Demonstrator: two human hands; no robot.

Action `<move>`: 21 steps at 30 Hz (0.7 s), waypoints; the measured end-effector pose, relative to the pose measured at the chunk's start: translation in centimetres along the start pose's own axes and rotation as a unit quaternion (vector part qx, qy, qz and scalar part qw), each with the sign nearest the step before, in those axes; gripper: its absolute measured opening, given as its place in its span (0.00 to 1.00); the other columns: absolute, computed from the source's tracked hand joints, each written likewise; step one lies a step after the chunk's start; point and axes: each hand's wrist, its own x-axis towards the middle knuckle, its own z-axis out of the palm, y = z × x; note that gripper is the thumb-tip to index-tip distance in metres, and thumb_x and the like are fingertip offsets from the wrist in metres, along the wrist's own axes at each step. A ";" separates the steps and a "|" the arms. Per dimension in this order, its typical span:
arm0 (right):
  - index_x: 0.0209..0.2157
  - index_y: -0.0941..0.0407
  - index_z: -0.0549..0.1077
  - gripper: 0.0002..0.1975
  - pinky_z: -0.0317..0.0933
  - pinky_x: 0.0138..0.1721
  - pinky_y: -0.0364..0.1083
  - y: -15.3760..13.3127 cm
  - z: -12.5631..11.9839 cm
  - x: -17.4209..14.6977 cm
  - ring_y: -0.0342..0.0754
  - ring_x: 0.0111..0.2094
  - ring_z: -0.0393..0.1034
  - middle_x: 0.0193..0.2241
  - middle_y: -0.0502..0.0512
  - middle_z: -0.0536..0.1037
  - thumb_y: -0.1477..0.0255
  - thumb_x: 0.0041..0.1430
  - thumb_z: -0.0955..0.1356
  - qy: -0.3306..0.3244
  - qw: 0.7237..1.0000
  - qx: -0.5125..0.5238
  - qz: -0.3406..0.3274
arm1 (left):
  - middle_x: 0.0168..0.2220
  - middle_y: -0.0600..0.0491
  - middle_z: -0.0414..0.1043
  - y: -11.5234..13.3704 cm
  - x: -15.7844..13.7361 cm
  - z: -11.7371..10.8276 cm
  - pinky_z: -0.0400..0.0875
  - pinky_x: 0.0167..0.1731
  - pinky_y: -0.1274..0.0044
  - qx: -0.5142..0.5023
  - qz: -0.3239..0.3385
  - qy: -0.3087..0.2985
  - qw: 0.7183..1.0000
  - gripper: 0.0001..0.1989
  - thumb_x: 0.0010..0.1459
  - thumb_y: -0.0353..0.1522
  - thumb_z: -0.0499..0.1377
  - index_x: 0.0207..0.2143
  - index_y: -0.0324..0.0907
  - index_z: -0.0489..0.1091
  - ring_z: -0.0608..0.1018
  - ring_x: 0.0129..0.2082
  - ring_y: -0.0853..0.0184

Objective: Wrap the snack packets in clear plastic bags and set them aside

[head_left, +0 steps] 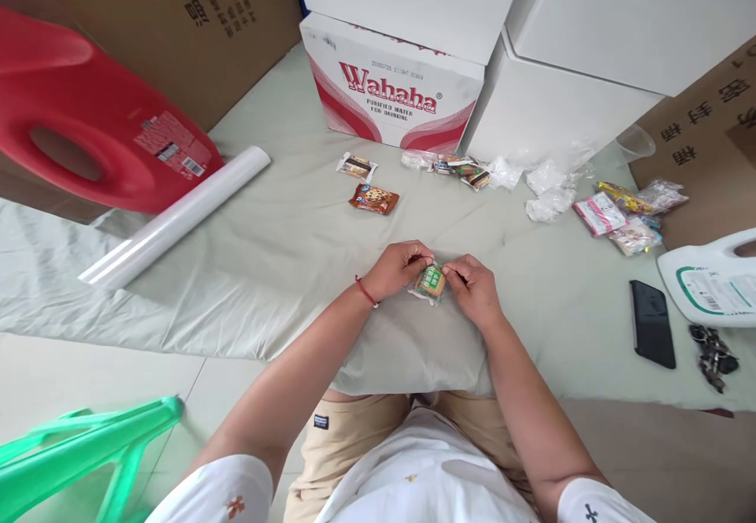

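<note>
Close to the table's front edge, a small wrapped biscuit packet (430, 281) with a green label and clear film lies between my two hands. My left hand (400, 269) pinches its upper left corner, and a red cord circles that wrist. On the opposite side, my right hand (472, 287) grips the packet's right edge between thumb and finger. Farther back lie a brown cookie packet (373, 199) and, behind it, a clear-wrapped biscuit (357, 167).
Several snack packets (466, 170) and crumpled clear wrappers (549, 188) lie at the back, before a Wahaha carton (395, 90). More packets (599, 214), a phone (652, 324), keys (714, 356) and a white jug (714, 283) are right. A film roll (177, 220) and red jug (106, 113) stand left.
</note>
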 end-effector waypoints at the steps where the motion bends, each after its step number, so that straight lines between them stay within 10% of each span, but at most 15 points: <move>1: 0.36 0.53 0.82 0.14 0.65 0.37 0.47 -0.2 0.1 -0.2 0.48 0.32 0.71 0.31 0.54 0.75 0.64 0.68 0.66 0.006 1.000 -0.005 0.001 | 0.31 0.53 0.74 -0.1 0.0 0.0 0.68 0.34 0.77 -0.018 -0.006 -0.003 1.000 0.11 0.61 0.38 0.59 0.34 0.39 0.75 0.73 0.31 0.69; 12: 0.32 0.54 0.75 0.11 0.59 0.23 0.42 0.2 -6.1 -3.6 0.43 0.21 0.67 0.20 0.46 0.73 0.62 0.62 0.67 -0.163 0.956 0.070 0.234 | 0.33 0.55 0.70 0.3 0.1 0.0 0.68 0.34 0.77 -0.091 -0.045 -0.009 0.995 0.17 0.54 0.38 0.66 0.44 0.41 0.71 0.71 0.31 0.70; 16: 0.30 0.57 0.77 0.07 0.60 0.23 0.42 3.6 -14.4 0.4 0.42 0.19 0.66 0.17 0.47 0.73 0.67 0.57 0.72 -0.046 0.961 -0.016 0.274 | 0.33 0.54 0.72 0.1 0.2 -0.1 0.68 0.34 0.76 -0.066 -0.056 -0.018 0.996 0.17 0.53 0.39 0.66 0.43 0.41 0.74 0.71 0.31 0.70; 21: 0.33 0.61 0.75 0.09 0.63 0.26 0.44 7.5 -26.8 7.4 0.39 0.19 0.66 0.21 0.55 0.75 0.69 0.64 0.70 0.293 0.905 -0.071 0.301 | 0.33 0.53 0.74 0.0 0.3 -0.4 0.67 0.32 0.77 -0.047 -0.050 -0.016 0.998 0.14 0.55 0.39 0.65 0.40 0.41 0.76 0.72 0.31 0.69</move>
